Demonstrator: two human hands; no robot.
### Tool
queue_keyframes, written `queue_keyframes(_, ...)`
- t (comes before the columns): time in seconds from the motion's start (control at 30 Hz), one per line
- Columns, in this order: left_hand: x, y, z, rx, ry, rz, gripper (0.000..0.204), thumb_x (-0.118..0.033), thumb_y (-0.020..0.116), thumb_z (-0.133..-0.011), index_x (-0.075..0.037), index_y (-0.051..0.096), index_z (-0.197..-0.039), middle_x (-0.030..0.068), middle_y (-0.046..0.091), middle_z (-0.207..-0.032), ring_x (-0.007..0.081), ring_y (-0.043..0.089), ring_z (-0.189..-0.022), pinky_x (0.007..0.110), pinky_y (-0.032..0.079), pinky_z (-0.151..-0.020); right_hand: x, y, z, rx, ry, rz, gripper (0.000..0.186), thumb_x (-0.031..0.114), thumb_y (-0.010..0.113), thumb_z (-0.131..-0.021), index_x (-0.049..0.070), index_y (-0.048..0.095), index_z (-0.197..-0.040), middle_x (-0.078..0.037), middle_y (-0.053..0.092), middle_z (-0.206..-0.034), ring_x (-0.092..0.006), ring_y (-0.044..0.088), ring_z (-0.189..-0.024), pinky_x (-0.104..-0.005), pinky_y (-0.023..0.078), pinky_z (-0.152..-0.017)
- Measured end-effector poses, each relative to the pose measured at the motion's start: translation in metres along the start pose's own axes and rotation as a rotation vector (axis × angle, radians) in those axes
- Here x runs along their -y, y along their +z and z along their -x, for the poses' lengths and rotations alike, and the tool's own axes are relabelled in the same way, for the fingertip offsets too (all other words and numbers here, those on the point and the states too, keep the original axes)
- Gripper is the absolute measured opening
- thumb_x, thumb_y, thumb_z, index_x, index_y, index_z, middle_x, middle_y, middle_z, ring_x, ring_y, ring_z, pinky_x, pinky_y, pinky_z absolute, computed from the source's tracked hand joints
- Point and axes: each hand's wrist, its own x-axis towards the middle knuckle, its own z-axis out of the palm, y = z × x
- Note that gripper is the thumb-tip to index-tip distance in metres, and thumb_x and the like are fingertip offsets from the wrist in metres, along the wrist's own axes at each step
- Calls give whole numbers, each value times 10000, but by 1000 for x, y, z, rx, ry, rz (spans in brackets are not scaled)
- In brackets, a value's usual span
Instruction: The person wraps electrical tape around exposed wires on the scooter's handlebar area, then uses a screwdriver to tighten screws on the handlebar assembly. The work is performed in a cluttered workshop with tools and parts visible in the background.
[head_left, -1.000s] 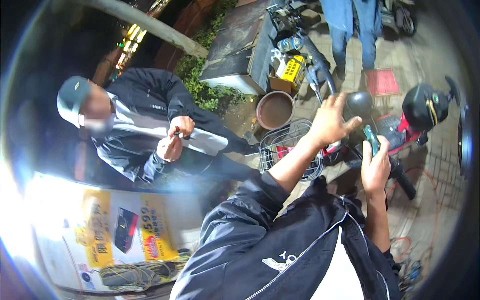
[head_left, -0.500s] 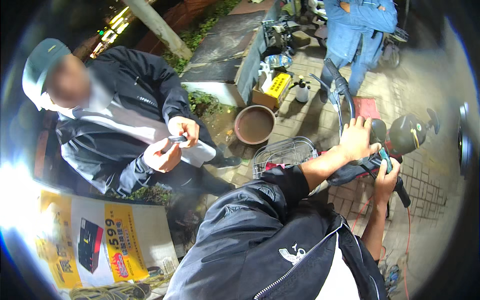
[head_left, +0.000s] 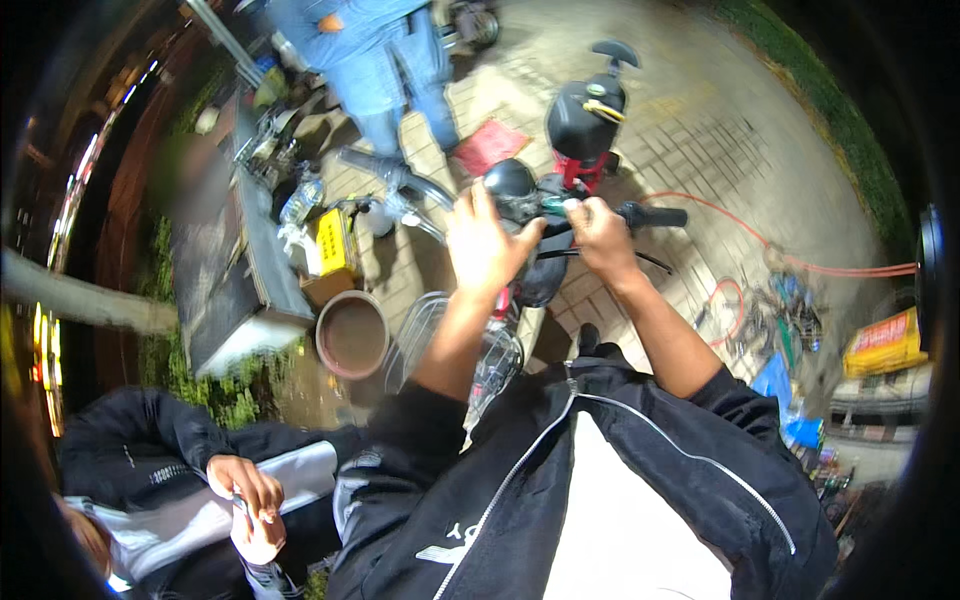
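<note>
An electric bike with a black seat (head_left: pixel 583 122) and red body (head_left: pixel 582 172) stands in front of me. My left hand (head_left: pixel 484 248) rests with its fingers spread on the handlebar centre, against a round black part (head_left: pixel 509 178). Close beside it, my right hand (head_left: pixel 604 240) pinches a small teal-handled tool (head_left: pixel 553 206), whose tip I cannot make out. Right of that hand sticks out the black handlebar grip (head_left: pixel 656 216). The wire basket (head_left: pixel 408 338) is partly behind my left forearm.
A person in dark clothes at lower left holds something small in their hands (head_left: pixel 252 500). Another person in blue (head_left: pixel 375 60) stands beyond the bike. A round tub (head_left: pixel 353 318) and yellow box (head_left: pixel 336 242) are at left. An orange hose (head_left: pixel 740 232) crosses the paving near clutter at right.
My view has swung right, so the other person and tub now appear lower and farther left. Both my hands remain at the handlebar, the right still holding the teal-handled tool.
</note>
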Motion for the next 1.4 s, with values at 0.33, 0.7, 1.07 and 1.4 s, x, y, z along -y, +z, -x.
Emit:
queue_keyframes(0.33,6,1,0,118,-2,-6,988,-467,840,-669,55,413,-1391,277,514,-1279,470,520,-1125,511,452,-958,16,-6,-2,101,111,-76,503,488,569,-953,-11,614,-1003,-305,668,-984,-441,644,-977,-496,493,-821)
queue_keyframes(0.7,8,1,0,134,13,49,970,-423,845,-686,87,407,-1386,311,479,-1322,471,490,-1174,501,408,-1005,13,-8,-4,121,117,-190,418,379,627,-952,3,530,-1106,-275,667,-1031,-428,649,-982,-491,494,-823)
queue_keyframes(1.07,7,0,-2,195,-45,68,986,-449,835,-704,72,388,-1412,314,462,-1342,472,470,-1206,505,396,-1017,3,7,-4,-206,-262,-150,366,357,594,-958,-3,575,-1025,-273,654,-773,-480,647,-817,-542,504,-692)
queue_keyframes(1.4,11,1,-2,213,-17,71,1009,-441,834,-714,78,354,-1433,319,451,-1347,476,460,-1208,508,384,-1022,12,-2,-2,42,-6,-253,399,377,579,-968,7,559,-1115,-276,654,-1061,-430,641,-975,-482,500,-796)
